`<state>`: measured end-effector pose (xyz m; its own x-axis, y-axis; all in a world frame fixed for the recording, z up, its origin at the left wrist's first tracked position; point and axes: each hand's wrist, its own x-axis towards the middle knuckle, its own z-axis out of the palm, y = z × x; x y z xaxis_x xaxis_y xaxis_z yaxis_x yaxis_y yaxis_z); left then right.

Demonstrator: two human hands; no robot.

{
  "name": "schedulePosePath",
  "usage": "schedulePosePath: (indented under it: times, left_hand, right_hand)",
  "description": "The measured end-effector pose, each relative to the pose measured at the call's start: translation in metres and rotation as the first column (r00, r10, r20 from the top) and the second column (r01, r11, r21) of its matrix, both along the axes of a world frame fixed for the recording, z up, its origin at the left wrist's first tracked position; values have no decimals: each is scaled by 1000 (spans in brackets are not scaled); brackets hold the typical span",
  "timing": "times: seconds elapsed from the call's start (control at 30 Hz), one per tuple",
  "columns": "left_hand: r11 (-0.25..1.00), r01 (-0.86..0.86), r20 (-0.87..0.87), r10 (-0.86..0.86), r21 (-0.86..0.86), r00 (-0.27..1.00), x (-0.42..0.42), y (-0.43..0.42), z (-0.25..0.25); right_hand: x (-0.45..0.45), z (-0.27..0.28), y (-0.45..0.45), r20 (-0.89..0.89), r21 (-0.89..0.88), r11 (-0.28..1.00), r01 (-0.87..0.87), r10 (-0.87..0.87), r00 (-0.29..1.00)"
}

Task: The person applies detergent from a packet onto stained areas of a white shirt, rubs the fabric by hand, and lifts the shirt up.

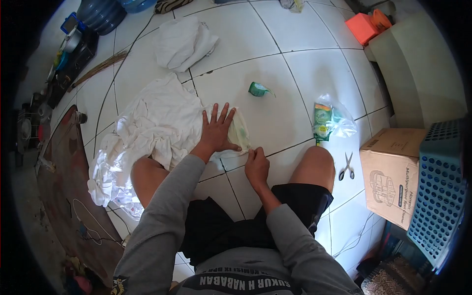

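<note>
A white cloth garment (pixel 164 105) lies spread and rumpled on the tiled floor in front of my left knee. My left hand (pixel 216 130) rests flat on its right end with the fingers spread. Beside that hand, a pale yellow-green patch (pixel 239 129) marks the cloth. My right hand (pixel 257 166) is closed, pinching the near right corner of the cloth between thumb and fingers. A small green packet (pixel 257 89) lies on the floor beyond my hands. To the right is a green and yellow packet (pixel 322 120) with a clear plastic bag (pixel 342 120).
A folded white cloth (pixel 184 43) lies farther back. Scissors (pixel 347 167) lie by my right knee. On the right stand a cardboard box (pixel 391 182) and a blue perforated basket (pixel 435 196). A brown board (pixel 71 196) and a stick broom (pixel 101 69) are at left.
</note>
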<state>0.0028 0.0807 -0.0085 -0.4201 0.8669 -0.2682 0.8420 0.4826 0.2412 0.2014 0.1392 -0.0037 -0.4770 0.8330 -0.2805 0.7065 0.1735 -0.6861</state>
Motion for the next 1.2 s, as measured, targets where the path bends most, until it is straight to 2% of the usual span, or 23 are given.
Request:
schedulePosePath:
  times: [0.1, 0.17, 0.3, 0.4, 0.57, 0.7, 0.77, 0.97, 1.1, 1.2]
  left_hand:
    - [1000, 9, -8, -9, 22, 1000, 2, 0, -4]
    - [998, -13, -28, 15, 64, 1000, 1, 1, -7]
    - [999, -8, -40, 10, 50, 999, -1, 3, -2]
    - [1000, 11, -27, -11, -28, 1000, 1, 2, 0]
    - [1000, 2, -31, -2, 0, 1000, 1, 3, -2]
    - [1000, 4, -40, -4, -5, 999, -1, 5, 0]
    - [1000, 14, -19, -15, -21, 1000, 0, 3, 1]
    - [1000, 5, -33, -5, -9, 999, 1, 3, -1]
    - [1000, 4, -37, -4, -11, 999, -1, 4, 1]
    - [1000, 12, -22, -12, -29, 1000, 0, 2, 0]
  right_hand:
    - [-32, -5, 17, -6, 18, 1000, 26, -26, 1000]
    - [-57, -11, 34, -46, 91, 996, -4, 8, 999]
    - [-30, -5, 26, -58, 99, 995, -14, 20, 998]
    - [-4, -3, 11, -24, -4, 1000, 2, -2, 1000]
    - [-62, -6, 40, -40, 49, 998, 27, -25, 999]
    - [-33, 0, 29, -34, 67, 998, -8, 10, 999]
    - [0, 1, 10, 13, 3, 1000, -5, 5, 1000]
    - [-45, -15, 39, -18, 89, 996, -15, 17, 1000]
    - [-29, -8, 32, -21, 102, 994, -39, 42, 999]
    - [6, 6, 13, 46, 6, 998, -60, 60, 997]
